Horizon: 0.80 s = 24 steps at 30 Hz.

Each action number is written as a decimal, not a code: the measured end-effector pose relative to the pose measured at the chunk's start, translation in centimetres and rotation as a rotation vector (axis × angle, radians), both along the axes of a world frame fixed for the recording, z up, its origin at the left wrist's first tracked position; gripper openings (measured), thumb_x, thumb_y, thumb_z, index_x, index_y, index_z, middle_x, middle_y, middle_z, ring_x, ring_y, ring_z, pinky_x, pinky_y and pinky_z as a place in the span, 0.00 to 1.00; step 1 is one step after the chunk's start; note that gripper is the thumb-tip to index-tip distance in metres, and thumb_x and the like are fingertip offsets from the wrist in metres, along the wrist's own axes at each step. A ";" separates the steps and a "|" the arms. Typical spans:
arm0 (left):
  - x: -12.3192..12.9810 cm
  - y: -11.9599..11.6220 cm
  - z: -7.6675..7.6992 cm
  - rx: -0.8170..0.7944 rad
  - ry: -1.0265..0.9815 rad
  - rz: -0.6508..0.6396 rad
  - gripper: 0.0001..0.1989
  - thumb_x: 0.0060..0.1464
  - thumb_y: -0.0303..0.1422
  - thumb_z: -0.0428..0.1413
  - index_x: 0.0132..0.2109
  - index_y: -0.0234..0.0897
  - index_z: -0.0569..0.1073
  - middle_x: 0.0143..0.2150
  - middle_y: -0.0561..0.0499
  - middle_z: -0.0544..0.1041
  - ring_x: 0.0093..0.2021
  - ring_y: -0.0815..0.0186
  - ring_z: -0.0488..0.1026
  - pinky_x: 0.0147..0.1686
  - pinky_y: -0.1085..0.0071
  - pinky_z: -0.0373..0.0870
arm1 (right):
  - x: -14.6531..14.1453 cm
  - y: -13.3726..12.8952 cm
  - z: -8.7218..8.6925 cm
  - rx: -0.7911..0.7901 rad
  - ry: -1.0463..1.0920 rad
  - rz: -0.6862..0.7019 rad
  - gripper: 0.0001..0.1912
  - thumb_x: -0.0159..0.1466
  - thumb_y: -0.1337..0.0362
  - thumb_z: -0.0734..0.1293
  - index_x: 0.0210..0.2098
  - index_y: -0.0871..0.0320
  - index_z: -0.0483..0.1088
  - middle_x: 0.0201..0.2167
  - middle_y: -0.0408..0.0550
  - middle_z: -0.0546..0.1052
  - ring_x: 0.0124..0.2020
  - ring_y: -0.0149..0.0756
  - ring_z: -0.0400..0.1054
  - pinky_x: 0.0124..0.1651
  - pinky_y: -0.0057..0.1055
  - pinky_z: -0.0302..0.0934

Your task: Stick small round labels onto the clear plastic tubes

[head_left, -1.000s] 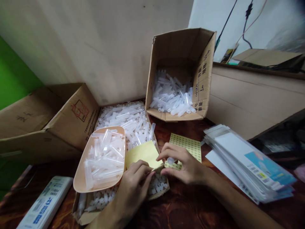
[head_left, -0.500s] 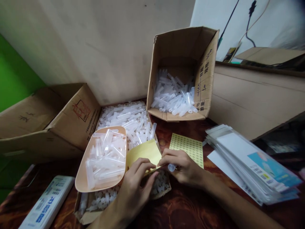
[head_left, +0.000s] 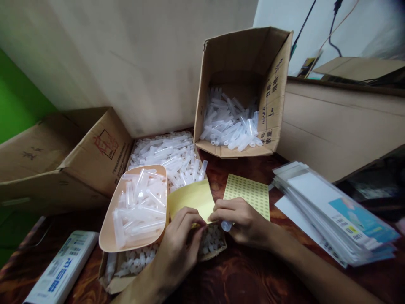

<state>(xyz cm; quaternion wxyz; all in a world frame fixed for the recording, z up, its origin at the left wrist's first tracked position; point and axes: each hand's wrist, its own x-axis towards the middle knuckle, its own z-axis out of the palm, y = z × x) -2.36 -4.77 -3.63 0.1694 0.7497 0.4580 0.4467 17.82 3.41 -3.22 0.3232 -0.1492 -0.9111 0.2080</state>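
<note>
A yellow sheet (head_left: 191, 200), its plain side showing, is slightly bent between my hands. My left hand (head_left: 180, 249) is closed, thumb and fingers pinching the sheet's near edge. My right hand (head_left: 245, 221) is curled round a translucent plastic tube (head_left: 226, 226), whose round end pokes out below the fingers. Its fingertips meet the sheet's near right corner. Behind the right hand lies a yellow sticker sheet (head_left: 248, 195) with rows of small dark marks. To the left, a peach tray (head_left: 106, 234) full of similar tubes rests on a shallow carton (head_left: 114, 285) of tubes and small white plastic pieces.
A tipped cardboard box (head_left: 275, 126) with loose tubes stands at the back. Another open box (head_left: 95, 147) is at the left, beyond a long white packet (head_left: 63, 266). Stacked clear sleeves with cards (head_left: 335, 215) lie on the right of the dark wooden table (head_left: 253, 274).
The yellow sheet's near edge has bent down a little and more of its plain face shows. Both hands stay almost in place; the right still holds the tube. The view has shifted slightly.
</note>
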 end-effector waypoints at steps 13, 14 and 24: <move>-0.2 0.3 0.0 -0.003 0.051 -0.022 0.09 0.64 0.20 0.51 0.43 0.39 0.69 0.40 0.49 0.74 0.40 0.65 0.74 0.41 0.72 0.70 | 0.1 0.1 0.1 0.065 -0.049 -0.019 0.15 0.60 0.78 0.59 0.37 0.57 0.73 0.28 0.46 0.72 0.25 0.34 0.61 0.27 0.30 0.49; -0.2 0.2 0.0 -0.008 0.060 -0.027 0.08 0.64 0.20 0.51 0.43 0.39 0.69 0.40 0.49 0.74 0.40 0.65 0.73 0.40 0.72 0.70 | 0.1 0.1 0.1 0.068 -0.054 -0.018 0.14 0.60 0.78 0.59 0.37 0.57 0.73 0.28 0.46 0.72 0.25 0.34 0.61 0.27 0.30 0.49; -0.2 0.1 -0.3 -0.036 0.147 -0.036 0.09 0.64 0.20 0.46 0.42 0.39 0.63 0.38 0.49 0.70 0.38 0.63 0.70 0.38 0.68 0.68 | -0.1 -0.1 -0.1 -0.013 -0.024 0.012 0.14 0.57 0.78 0.60 0.35 0.56 0.71 0.27 0.45 0.71 0.25 0.35 0.61 0.28 0.32 0.48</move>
